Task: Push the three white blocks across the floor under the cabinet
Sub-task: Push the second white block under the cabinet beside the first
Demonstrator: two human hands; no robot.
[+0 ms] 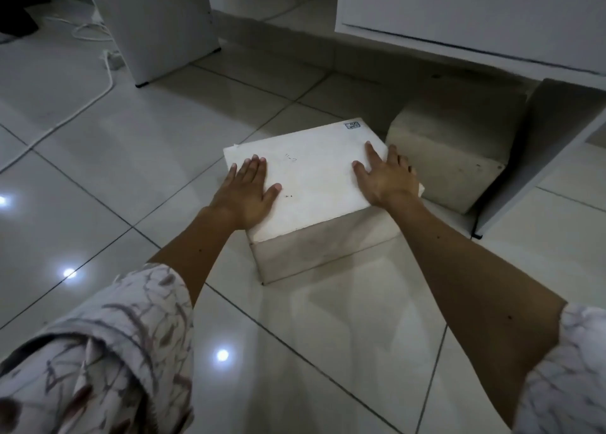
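A large white block (314, 177) stands on the tiled floor in the middle of the view. My left hand (247, 190) lies flat on the left part of its top, fingers straight. My right hand (383, 176) lies flat on the right part of the top, near its right edge. A second white block (452, 158) sits just right of the first, partly in the shadow under the white cabinet (459, 10). A third block is not in view.
A white cabinet side panel (537, 158) stands on the floor right of the second block. Another white panel (157, 23) stands at the back left. A white cable (95, 95) runs over the tiles at the far left.
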